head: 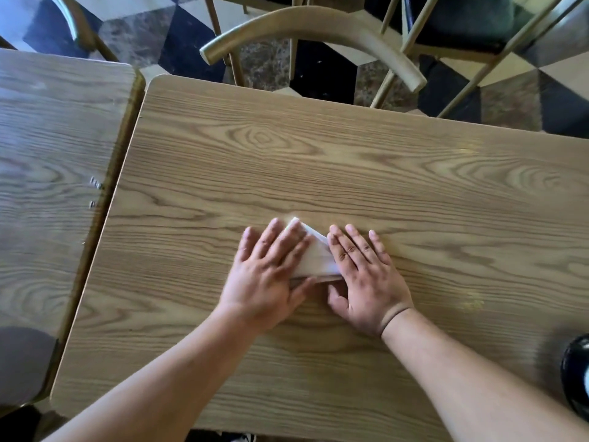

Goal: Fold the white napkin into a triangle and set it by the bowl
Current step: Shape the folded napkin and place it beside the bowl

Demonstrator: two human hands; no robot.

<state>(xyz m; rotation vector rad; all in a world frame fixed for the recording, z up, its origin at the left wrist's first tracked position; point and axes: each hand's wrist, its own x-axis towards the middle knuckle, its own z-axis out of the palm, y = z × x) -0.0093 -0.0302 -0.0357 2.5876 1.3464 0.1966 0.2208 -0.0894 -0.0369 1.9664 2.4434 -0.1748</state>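
napkin [315, 260] is lying near the middle of the table [350, 161], already showing a triangle outline, apex pointing away from us. we are pressing it flat: left hand [271, 266] is covering its left part, right hand [363, 272] is resting on its right edge. fingers of both hands are lying spread and flat, palms down, not pinching anything. we are judging the step in hand as creasing, the fold itself looking nearly done. the bowl [575, 378], dark and cut by the frame's right edge, is sitting well apart from the napkin. the next move is calling for a pinch on one corner, a lift without opening the layers, and a carry rightward.
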